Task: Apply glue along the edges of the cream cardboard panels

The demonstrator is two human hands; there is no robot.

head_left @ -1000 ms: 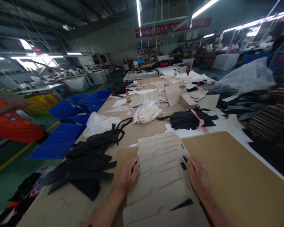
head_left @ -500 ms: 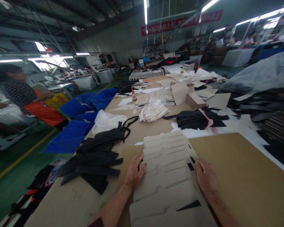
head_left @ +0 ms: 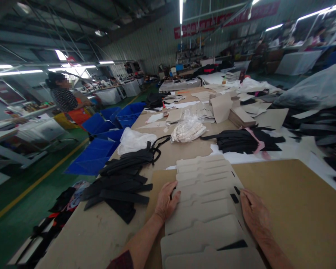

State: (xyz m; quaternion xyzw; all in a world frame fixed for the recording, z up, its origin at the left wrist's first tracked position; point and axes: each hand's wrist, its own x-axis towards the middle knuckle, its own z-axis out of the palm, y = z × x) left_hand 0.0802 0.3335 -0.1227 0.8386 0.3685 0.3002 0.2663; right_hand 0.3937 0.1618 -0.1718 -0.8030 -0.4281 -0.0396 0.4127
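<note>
A row of overlapping grey cut card pieces (head_left: 204,194) lies fanned out on a brown board (head_left: 291,201), running away from me. My left hand (head_left: 167,201) rests flat on the row's left edge, fingers stretched onto the pieces. On the right edge lies my right hand (head_left: 254,215), fingers extended along the pieces. Thin black strips peek out from under the pieces near my right hand. Neither hand grips anything.
Black strips (head_left: 120,183) are piled left of the board. Farther off lie a white bag (head_left: 134,140), a bundle of pale cord (head_left: 187,130), more black pieces (head_left: 243,140) and card stacks (head_left: 240,117). Blue bins (head_left: 100,149) stand left; a person in an orange apron (head_left: 68,102) stands beyond.
The view has swung left, so the table and hands sit further right in frame. The person in the orange apron now appears farther back. My hands stay on the row's edges.
</note>
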